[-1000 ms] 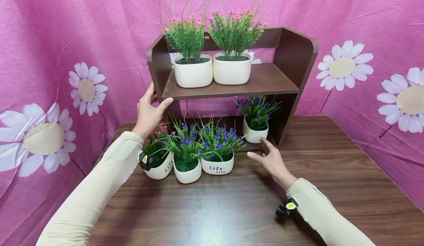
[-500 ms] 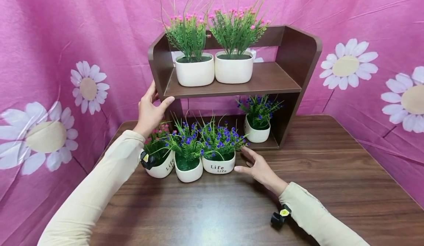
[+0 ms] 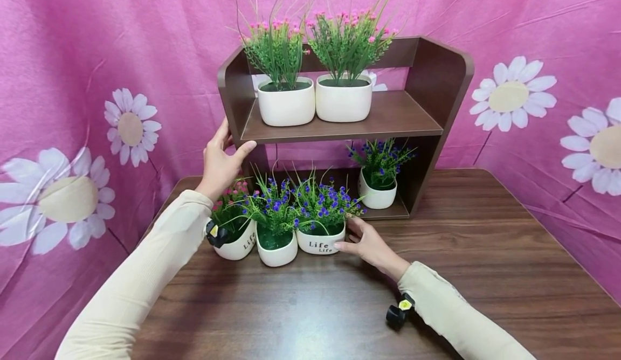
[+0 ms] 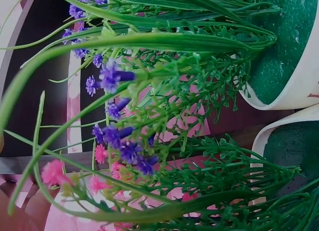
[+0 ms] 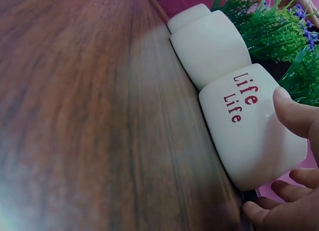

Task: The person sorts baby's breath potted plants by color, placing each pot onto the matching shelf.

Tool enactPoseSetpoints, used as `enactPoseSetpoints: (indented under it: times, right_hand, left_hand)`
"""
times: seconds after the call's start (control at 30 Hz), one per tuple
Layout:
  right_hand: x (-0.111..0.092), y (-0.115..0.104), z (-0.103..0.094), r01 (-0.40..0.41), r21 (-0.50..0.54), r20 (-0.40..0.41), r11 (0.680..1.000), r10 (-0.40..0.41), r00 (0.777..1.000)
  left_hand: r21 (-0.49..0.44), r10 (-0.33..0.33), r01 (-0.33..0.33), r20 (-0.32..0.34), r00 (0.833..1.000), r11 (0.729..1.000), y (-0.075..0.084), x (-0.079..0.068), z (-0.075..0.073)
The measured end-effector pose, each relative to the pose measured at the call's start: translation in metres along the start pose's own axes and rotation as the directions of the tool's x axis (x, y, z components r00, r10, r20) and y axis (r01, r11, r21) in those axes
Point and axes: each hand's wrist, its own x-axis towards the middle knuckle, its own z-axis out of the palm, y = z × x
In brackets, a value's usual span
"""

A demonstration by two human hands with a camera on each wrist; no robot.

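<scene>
A dark brown two-tier shelf [image 3: 388, 115] stands on the table. My left hand [image 3: 220, 163] grips its left side panel, thumb in front and fingers along the outer face. In front stand three white flowerpots: a pink-flowered one [image 3: 236, 244] partly behind my left forearm, a blue-flowered one [image 3: 276, 255] in the middle, and a blue-flowered one marked "Life" [image 5: 249, 136] at the right. My right hand [image 3: 371, 247] is round the right end of that last pot. Its thumb [image 5: 294, 111] lies over the front; the fingers bend beside the end.
Two pink-flowered pots, a left one [image 3: 286, 106] and a right one [image 3: 343, 101], stand on the upper tier. Another blue-flowered pot [image 3: 378, 195] stands at the lower tier's right. The wooden table [image 3: 461, 230] extends rightward; a pink flowered cloth [image 3: 533, 31] hangs behind.
My right hand has moved left and slightly down, from the pot on the lower tier to the right-hand front pot. The left hand stays at the shelf's side.
</scene>
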Motion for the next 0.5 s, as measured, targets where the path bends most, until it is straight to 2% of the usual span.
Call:
enactPoseSetpoints:
  times: [0.3,0.5]
  right_hand:
    - [0.0072,-0.0013,0.0036,-0.006,-0.027,0.004,1.0,0.006,1.0]
    - [0.01,-0.001,0.0056,-0.023,0.021,0.02,1.0,0.022,1.0]
  left_hand:
    - [-0.004,0.005,-0.005,0.001,1.0,1.0,-0.0005,0.0003,0.0003]
    - [0.0,0.007,-0.007,-0.002,1.0,1.0,-0.0006,-0.0002,0.0]
